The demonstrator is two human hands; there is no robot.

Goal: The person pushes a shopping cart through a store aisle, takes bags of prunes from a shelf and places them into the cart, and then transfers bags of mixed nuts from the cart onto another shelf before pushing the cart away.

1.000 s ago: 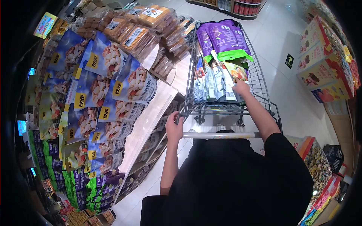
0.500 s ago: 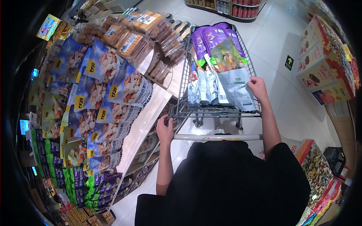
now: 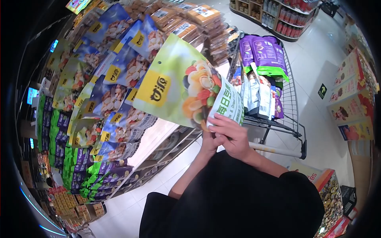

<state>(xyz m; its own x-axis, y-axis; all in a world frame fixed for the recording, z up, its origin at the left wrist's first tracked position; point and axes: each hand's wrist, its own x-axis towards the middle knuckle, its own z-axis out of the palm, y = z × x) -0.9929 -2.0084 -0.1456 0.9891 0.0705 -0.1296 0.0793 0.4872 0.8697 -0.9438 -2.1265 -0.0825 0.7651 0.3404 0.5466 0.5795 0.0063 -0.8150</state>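
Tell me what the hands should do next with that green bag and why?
Perhaps ease the green bag toward the similar green bags on display, because it leans that way and the left hand and right hand are at its bottom.

We are in a shop, a supermarket-like one by its look. On our left, a sloping display [image 3: 156, 137] carries rows of blue nut pouches [image 3: 113, 71], with purple-and-green packets [image 3: 85, 170] stacked at its near end and clear-wrapped baked goods [image 3: 198, 18] piled at its far end. Just to the right of it we see a wire shopping cart [image 3: 291, 99] holding purple bags [image 3: 266, 53]. Farther off, a curved shelf unit [image 3: 274, 20] is lined with jars and cans. Glossy pale floor tiles [image 3: 311, 59] bear a green arrow sign [image 3: 322, 91], and printed cartons [image 3: 351, 99] line the right side.
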